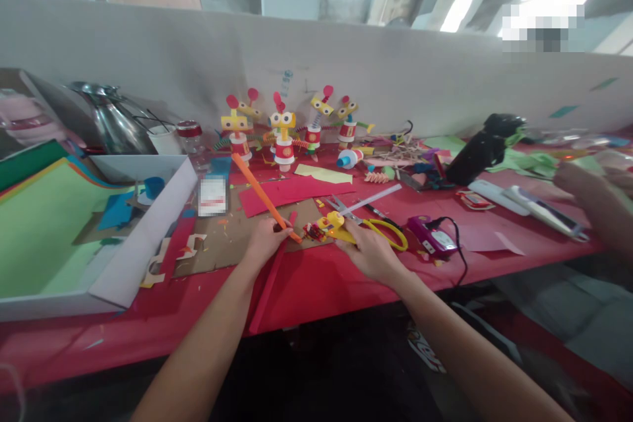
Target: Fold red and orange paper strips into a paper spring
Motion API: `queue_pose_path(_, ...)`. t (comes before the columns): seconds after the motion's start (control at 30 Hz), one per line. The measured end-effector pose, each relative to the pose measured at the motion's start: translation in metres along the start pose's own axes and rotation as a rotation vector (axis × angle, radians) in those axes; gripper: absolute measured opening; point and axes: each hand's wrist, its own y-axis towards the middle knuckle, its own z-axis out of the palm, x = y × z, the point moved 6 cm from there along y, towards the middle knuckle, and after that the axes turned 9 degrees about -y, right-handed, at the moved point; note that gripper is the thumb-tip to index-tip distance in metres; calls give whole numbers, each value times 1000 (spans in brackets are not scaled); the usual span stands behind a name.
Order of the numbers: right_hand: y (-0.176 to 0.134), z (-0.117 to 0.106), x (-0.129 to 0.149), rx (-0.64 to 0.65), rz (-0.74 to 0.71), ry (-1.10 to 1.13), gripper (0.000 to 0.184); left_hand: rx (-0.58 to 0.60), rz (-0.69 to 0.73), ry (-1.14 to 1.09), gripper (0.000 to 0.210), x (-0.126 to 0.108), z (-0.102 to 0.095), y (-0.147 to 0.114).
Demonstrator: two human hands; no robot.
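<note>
My left hand [267,237] is closed on an orange paper strip [257,183], which slants up and away to the left. A red paper strip [270,290] runs under the same fingers toward the table's front edge; whether they grip it too is unclear. My right hand [370,247] is wrapped round a yellow glue gun [330,221], its nozzle pointing left toward the orange strip's near end. Out of its back sticks a whitish glue stick [373,198]. Scissors with yellow handles [403,241] lie just beyond my right hand.
Several paper-cup figures [284,138] stand by the wall. A white box [143,231] of coloured paper fills the left side, near a cardboard sheet [212,244]. Rightward are a purple power adapter [432,237] with a cord, a black bottle [475,151] and another person's arm [588,191].
</note>
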Motion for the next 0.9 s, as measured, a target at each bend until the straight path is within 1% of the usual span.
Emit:
queue_pose_path(0.1, -1, -2, 4, -10, -22, 2, 24, 3, -13, -17, 11, -1, 0, 0)
queue_pose_path(0.23, -2, -1, 5, -18, -16, 16, 24, -2, -26, -1, 11, -4, 0, -1)
queue_pose_path(0.43, -2, -1, 9, -14, -51, -30, 20, 15, -8, -3, 11, -4, 1, 0)
queue_pose_path(0.57, 0, -3, 11, -6, -45, -69, 22, 31, -18, 6, 12, -2, 2, 0)
queue_pose_path(0.7, 0, -6, 10, -18, -40, -111, 25, 15, -19, 2, 13, -3, 1, -1)
queue_pose_path(0.9, -1, -5, 12, 1, -61, -127, 23, 32, -10, 10, 13, -4, 1, 0)
